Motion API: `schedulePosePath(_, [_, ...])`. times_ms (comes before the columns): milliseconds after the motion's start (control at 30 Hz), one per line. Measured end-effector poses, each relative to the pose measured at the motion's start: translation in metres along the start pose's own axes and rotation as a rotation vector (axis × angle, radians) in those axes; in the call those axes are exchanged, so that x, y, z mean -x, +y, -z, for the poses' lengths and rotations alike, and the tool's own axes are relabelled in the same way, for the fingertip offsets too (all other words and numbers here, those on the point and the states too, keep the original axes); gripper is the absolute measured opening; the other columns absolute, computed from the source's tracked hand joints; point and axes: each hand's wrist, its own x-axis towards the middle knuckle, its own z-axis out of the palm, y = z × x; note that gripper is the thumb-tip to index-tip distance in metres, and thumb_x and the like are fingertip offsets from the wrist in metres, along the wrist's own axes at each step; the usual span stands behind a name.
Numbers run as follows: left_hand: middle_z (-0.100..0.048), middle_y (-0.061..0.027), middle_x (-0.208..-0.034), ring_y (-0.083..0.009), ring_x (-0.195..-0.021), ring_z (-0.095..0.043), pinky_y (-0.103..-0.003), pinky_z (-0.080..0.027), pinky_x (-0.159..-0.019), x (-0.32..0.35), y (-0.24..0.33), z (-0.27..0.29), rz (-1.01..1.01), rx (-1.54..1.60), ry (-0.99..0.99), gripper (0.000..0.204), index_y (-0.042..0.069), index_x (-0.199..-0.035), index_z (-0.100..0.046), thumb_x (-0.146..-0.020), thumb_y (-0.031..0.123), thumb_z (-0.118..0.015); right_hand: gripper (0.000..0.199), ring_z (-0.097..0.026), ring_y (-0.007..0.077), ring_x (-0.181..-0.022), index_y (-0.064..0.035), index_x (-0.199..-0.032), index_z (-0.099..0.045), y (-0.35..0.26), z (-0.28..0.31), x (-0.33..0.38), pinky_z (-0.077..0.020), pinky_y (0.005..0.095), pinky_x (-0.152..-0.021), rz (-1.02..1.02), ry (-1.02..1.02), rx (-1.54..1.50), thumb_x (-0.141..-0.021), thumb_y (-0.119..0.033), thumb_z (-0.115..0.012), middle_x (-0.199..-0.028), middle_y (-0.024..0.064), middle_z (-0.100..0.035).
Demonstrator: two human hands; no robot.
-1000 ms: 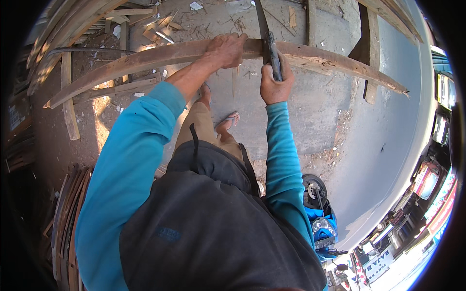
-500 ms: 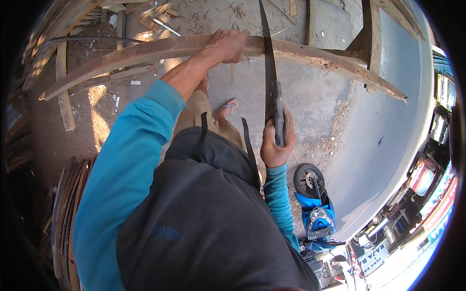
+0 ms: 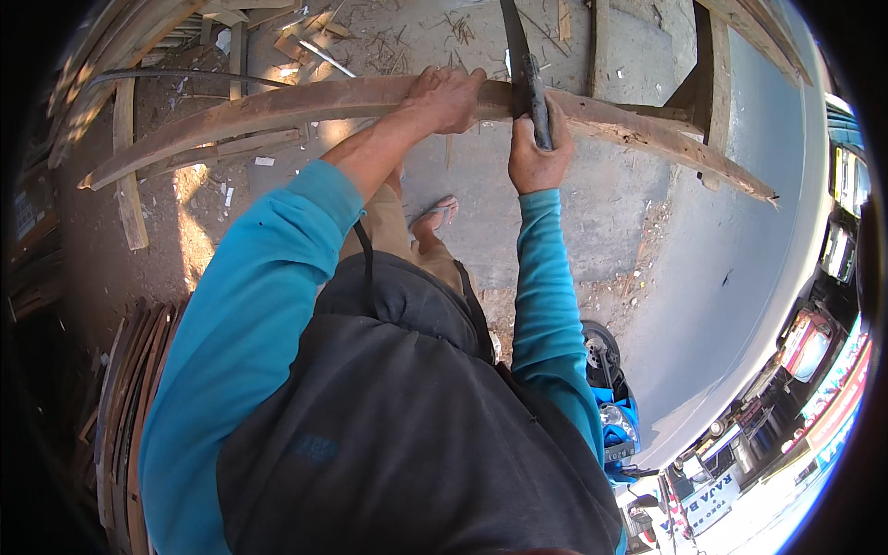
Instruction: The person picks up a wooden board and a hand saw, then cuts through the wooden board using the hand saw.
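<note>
A long wooden beam [image 3: 638, 134] lies crosswise in front of me, bent by the lens. My left hand [image 3: 449, 98] is closed over its top, left of the saw, pressing on the wood. My right hand [image 3: 544, 155] grips the dark handle of a handsaw [image 3: 516, 42]. The blade points away from me and crosses the beam close to the right of my left hand. Where the teeth meet the wood is hidden by the handle and my right hand.
Wooden supports [image 3: 712, 88] stand under the beam at right. Boards are stacked upright [image 3: 134, 407] at lower left, and scraps [image 3: 319, 55] litter the ground ahead. A blue motorcycle [image 3: 618, 416] stands at my right, beside the grey pavement [image 3: 721, 259]. My sandaled foot [image 3: 435, 215] is below the beam.
My right hand has pushed the saw forward, away from my body, so its handle now reaches the beam. My left hand keeps its hold on the wood.
</note>
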Motion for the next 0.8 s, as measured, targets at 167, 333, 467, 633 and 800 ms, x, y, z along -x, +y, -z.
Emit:
schedulePosePath(167, [-0.067,-0.023,-0.12,-0.0381,-0.119,-0.063,-0.048,-0.047,-0.1,-0.008,0.003,-0.007,-0.039,0.005,0.11,0.048,0.004,-0.127,-0.057,-0.082,0.013,-0.068,0.037,-0.064,0.0186,-0.094,0.0081,-0.123,-0.062,-0.017,0.017,0.022,-0.0505,0.0305,-0.087,-0.098,0.061,-0.097,-0.088,-0.004,-0.06,-0.103,0.016,-0.069])
schedulePosePath(333, [-0.065,-0.0242,-0.124,-0.043,-0.12,-0.06,-0.05,-0.048,-0.099,-0.012,-0.01,0.002,0.026,0.048,-0.093,0.056,0.006,-0.133,-0.051,-0.081,0.016,-0.069,0.047,-0.068,0.0311,-0.111,0.0072,-0.136,-0.057,-0.089,0.108,0.167,-0.0515,0.0409,-0.098,-0.313,-0.078,0.107,-0.09,-0.001,-0.06,-0.124,0.0222,-0.067])
schedulePosePath(467, [-0.068,-0.0241,-0.118,-0.0439,-0.116,-0.063,-0.05,-0.051,-0.095,-0.013,-0.011,0.0,0.006,0.073,-0.048,0.057,0.004,-0.13,-0.053,-0.078,0.017,-0.07,0.047,-0.07,0.0299,-0.106,0.0078,-0.137,-0.057,-0.095,0.128,0.205,-0.054,0.0389,-0.093,-0.341,-0.056,0.194,-0.091,-0.004,-0.059,-0.122,0.0211,-0.069])
schedulePosePath(633, [-0.071,-0.0256,-0.107,-0.0461,-0.105,-0.068,-0.052,-0.053,-0.091,-0.03,0.001,0.023,0.022,0.094,-0.253,0.064,0.003,-0.133,-0.054,-0.074,0.022,-0.071,0.043,-0.056,0.0123,-0.066,0.0073,-0.127,-0.062,-0.008,0.047,0.132,-0.0481,0.0278,-0.061,-0.057,0.137,0.023,-0.086,-0.008,-0.057,-0.083,0.0082,-0.063])
schedulePosePath(800, [-0.069,-0.026,-0.115,-0.0417,-0.111,-0.066,-0.049,-0.053,-0.094,-0.02,-0.009,0.007,-0.042,0.011,-0.082,0.064,0.0,-0.134,-0.054,-0.075,0.02,-0.069,0.041,-0.06,0.015,-0.075,0.0087,-0.126,-0.062,-0.051,0.055,0.116,-0.0512,0.0294,-0.071,-0.13,0.143,-0.033,-0.087,-0.002,-0.058,-0.093,0.0119,-0.066])
